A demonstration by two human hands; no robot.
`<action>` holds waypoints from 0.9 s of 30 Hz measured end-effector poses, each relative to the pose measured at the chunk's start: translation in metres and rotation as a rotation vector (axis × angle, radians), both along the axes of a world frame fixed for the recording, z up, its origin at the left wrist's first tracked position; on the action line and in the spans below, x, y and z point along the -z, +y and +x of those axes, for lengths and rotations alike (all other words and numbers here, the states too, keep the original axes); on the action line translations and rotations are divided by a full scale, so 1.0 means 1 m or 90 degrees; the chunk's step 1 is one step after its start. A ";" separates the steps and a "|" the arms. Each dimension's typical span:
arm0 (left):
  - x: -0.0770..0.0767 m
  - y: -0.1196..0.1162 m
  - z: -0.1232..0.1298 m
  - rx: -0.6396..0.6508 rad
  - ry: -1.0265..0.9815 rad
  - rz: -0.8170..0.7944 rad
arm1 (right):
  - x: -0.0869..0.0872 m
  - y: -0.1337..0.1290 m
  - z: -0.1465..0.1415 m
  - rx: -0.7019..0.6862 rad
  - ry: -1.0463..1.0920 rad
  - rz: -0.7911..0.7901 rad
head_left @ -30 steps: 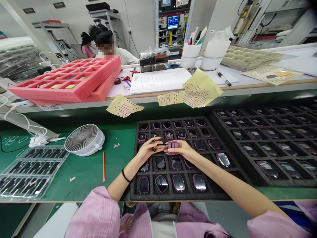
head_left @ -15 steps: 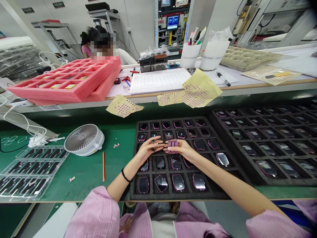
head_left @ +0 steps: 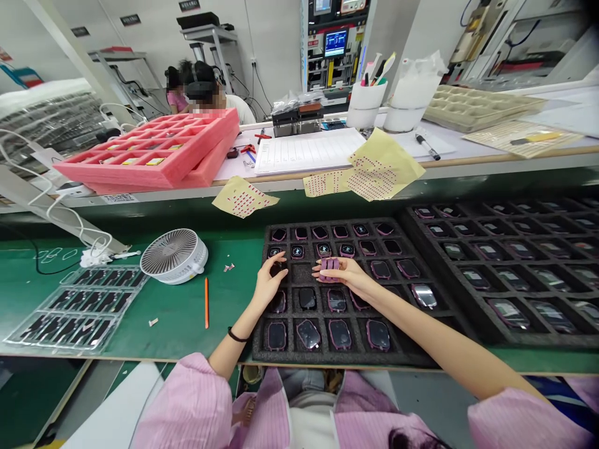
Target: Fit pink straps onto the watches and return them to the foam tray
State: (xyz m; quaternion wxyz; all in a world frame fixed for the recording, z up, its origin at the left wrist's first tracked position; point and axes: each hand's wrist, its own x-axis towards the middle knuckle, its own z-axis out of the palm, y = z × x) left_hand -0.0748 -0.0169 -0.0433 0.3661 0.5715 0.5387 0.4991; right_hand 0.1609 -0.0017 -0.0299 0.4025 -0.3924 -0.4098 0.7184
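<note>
Both my hands are over the near black foam tray (head_left: 292, 329), whose cells hold dark-screened watches with purple rims, such as one watch (head_left: 337, 300) near the middle. My right hand (head_left: 350, 274) is closed on a small stack of purple watch frames (head_left: 329, 269), fingers on the left side and thumb across the front. At the tray's left edge, my left hand (head_left: 267, 280) curls its thumb and forefinger around a small dark piece (head_left: 277, 268) at a cell. That piece is mostly hidden in shadow, so its kind is unclear.
A second foam tray (head_left: 472, 312) of watches adjoins on the right. To the left are a white fan (head_left: 174, 255), an orange stick (head_left: 206, 304) and a clear tray of dark parts (head_left: 60, 340). A pink foam tray (head_left: 154, 171) sits on the shelf; people sit beyond it.
My left hand has moved away from my right hand, leftward to the tray's edge, with the dark piece. My right hand still holds the purple frames. The view has shifted slightly.
</note>
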 end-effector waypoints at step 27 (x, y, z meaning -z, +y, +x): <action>0.011 -0.004 0.000 -0.038 0.115 0.030 | 0.002 -0.002 0.001 0.002 0.001 0.034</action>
